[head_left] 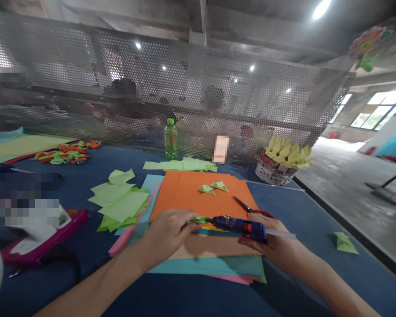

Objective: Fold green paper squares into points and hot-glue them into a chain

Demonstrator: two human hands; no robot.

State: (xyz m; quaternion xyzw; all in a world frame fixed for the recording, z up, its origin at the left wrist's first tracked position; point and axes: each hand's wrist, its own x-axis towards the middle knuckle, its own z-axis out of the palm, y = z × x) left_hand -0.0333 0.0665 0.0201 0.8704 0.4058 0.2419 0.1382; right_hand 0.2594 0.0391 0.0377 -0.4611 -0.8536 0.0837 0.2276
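My right hand (273,237) is closed around a dark blue hot glue gun (239,225), a clear glue stick jutting from its back end. The gun's nozzle points left and meets a small folded green paper piece (199,219), pinched between the thumb and fingers of my left hand (171,229). Both hands are over a stack of coloured paper topped by orange sheets (181,189). Two folded pale green pieces (213,188) lie on the orange sheet. Beyond my right hand are scissors (247,206) with red handles, partly hidden.
Green paper squares (122,200) are piled left of the stack, with a magenta power strip (53,235) nearer me. Green strips (185,164) and a green bottle (170,138) stand before a perforated metal screen (191,88). At right are a basket (277,169) with yellow folded points and another green piece (345,243).
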